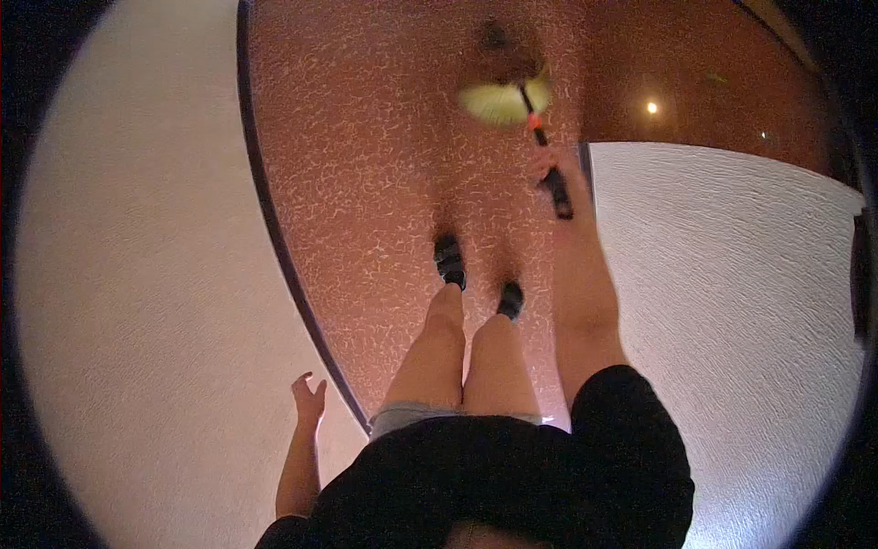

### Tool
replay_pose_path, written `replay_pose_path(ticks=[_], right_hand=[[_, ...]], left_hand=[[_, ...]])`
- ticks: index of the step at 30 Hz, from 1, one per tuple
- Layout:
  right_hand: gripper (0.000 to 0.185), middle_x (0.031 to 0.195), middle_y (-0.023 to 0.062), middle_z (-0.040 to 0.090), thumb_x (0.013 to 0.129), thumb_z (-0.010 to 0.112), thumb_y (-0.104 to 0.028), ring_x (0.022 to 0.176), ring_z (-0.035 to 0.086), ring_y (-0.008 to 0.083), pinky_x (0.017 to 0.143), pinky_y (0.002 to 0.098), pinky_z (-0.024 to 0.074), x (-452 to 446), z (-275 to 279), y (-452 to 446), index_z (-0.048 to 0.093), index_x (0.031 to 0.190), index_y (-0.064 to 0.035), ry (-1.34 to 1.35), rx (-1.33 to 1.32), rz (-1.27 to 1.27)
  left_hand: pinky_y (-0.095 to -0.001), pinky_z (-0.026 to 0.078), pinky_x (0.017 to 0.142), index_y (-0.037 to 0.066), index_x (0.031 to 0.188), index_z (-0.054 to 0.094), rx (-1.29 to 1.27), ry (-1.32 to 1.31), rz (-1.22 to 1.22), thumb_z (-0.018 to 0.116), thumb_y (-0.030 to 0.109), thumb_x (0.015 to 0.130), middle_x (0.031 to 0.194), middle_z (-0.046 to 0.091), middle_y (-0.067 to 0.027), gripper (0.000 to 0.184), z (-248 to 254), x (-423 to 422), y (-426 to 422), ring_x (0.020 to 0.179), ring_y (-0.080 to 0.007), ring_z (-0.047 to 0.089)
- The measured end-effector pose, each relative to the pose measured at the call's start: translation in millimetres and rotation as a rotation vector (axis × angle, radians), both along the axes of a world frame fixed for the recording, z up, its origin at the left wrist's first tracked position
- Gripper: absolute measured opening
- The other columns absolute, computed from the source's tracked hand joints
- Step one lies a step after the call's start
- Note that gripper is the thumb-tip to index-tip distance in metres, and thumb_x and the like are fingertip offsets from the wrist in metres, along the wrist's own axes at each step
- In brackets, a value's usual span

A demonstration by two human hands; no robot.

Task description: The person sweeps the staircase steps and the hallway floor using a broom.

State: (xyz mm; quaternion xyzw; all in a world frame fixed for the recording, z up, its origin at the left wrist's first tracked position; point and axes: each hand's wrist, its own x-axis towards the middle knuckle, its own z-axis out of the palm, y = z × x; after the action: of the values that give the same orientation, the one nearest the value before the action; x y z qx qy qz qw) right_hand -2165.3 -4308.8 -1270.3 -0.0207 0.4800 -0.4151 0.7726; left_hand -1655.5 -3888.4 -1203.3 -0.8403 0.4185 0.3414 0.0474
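Observation:
My right hand [556,169] is wrapped around the black handle of a duster-like tool [503,102], held out ahead over the floor. The tool has a red-orange band below a pale yellow, fanned head. Motion blurs that head, so its exact kind is hard to make out. A dark blurred patch shows just beyond it; I cannot tell what it is. My left hand [309,398] hangs out to the left against the pale wall, fingers apart, holding nothing.
Reddish-brown patterned floor [366,174] runs ahead between a pale left wall [146,229] with dark skirting and a textured right wall [722,274]. The right wall ends at a corner, where a glossy floor area [695,73] reflects a light. My dark shoes [448,259] stand below.

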Motion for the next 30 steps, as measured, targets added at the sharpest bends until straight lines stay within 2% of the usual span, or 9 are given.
replay_pose_path(ticks=[3,5,7,9,17,19,26,27,30], right_hand=[[0.014,0.051,-0.0027,0.045,0.084,0.047,-0.018,0.039,0.042,0.0074,0.038,0.0239,0.0380,-16.6,80.6,-60.4,0.049,0.082,-0.0046,-0.229,0.178,0.041],[0.016,0.051,-0.0031,0.044,0.085,0.048,-0.020,0.040,0.042,0.0083,0.038,0.0258,0.0386,11.8,153.1,-41.7,0.050,0.083,-0.0050,0.115,0.059,0.133],[0.015,0.055,-0.0022,0.048,0.084,0.049,-0.021,0.040,0.044,0.0100,0.039,0.0263,0.0402,-20.2,127.0,-20.4,0.053,0.081,-0.0061,0.208,0.134,0.205],[0.016,0.059,0.0013,0.051,0.081,0.051,-0.021,0.043,0.048,0.0126,0.043,0.0276,0.0442,-46.3,77.2,0.0,0.053,0.077,-0.0047,1.009,-0.199,0.797],[0.020,0.060,0.0056,0.050,0.069,0.055,-0.011,0.049,0.051,0.0161,0.047,0.0296,0.0444,6.5,186.2,82.7,0.046,0.082,0.0015,0.345,-0.008,1.535],[0.026,0.067,0.0076,0.053,0.069,0.058,-0.019,0.058,0.052,0.0163,0.054,0.0308,0.0447,18.2,160.9,133.1,0.051,0.087,-0.0014,0.226,0.031,1.644],[0.020,0.056,0.0019,0.049,0.074,0.057,-0.024,0.049,0.045,0.0103,0.047,0.0271,0.0354,150.3,16.9,276.0,0.051,0.067,-0.0066,-0.207,0.312,1.966],[0.021,0.054,0.0011,0.048,0.075,0.057,-0.024,0.047,0.044,0.0095,0.046,0.0266,0.0341,150.1,-3.2,273.3,0.050,0.064,-0.0073,-0.246,0.334,1.935],[0.028,0.050,-0.0014,0.046,0.077,0.056,-0.026,0.043,0.040,0.0069,0.043,0.0251,0.0301,101.6,-55.0,215.6,0.050,0.056,-0.0096,-0.403,0.278,1.624]], left_hand=[[-0.0377,0.039,0.085,0.001,0.106,0.049,0.024,0.067,0.213,0.061,0.024,0.076,0.105,0.048,-0.0177,0.039,27.1,-34.7,-30.1,0.098,-0.0293,0.047],[-0.0363,0.042,0.081,0.001,0.106,0.050,0.014,0.150,0.307,0.061,0.024,0.077,0.103,0.049,-0.0175,0.038,36.7,-47.5,-48.9,0.092,-0.0277,0.051],[-0.0359,0.042,0.080,0.003,0.104,0.053,-0.014,0.256,0.370,0.060,0.025,0.076,0.098,0.052,-0.0175,0.036,-4.1,-43.2,-1.4,0.090,-0.0276,0.052],[-0.0367,0.042,0.079,0.003,0.105,0.052,0.035,0.149,0.427,0.060,0.027,0.076,0.101,0.051,-0.0185,0.038,-8.3,-72.8,24.0,0.089,-0.0290,0.051],[-0.0374,0.041,0.078,0.002,0.095,0.057,0.080,0.008,0.319,0.063,0.025,0.074,0.090,0.057,-0.0154,0.031,2.4,-237.1,186.2,0.085,-0.0282,0.052],[-0.0370,0.043,0.072,0.002,0.093,0.057,0.096,0.160,0.845,0.065,0.026,0.073,0.088,0.057,-0.0172,0.032,15.5,-294.5,209.7,0.080,-0.0277,0.054],[-0.0350,0.046,0.072,0.008,0.099,0.056,0.001,0.151,0.872,0.065,0.025,0.075,0.095,0.056,-0.0127,0.031,36.3,-336.8,196.5,0.080,-0.0254,0.056],[-0.0336,0.046,0.074,0.007,0.096,0.057,-0.183,0.289,1.187,0.063,0.020,0.077,0.095,0.057,-0.0106,0.024,29.3,-342.2,203.6,0.081,-0.0220,0.056],[-0.0308,0.046,0.073,0.005,0.093,0.058,-0.215,0.264,1.033,0.061,0.015,0.078,0.092,0.060,-0.0089,0.018,45.7,-362.8,215.0,0.081,-0.0175,0.056]])
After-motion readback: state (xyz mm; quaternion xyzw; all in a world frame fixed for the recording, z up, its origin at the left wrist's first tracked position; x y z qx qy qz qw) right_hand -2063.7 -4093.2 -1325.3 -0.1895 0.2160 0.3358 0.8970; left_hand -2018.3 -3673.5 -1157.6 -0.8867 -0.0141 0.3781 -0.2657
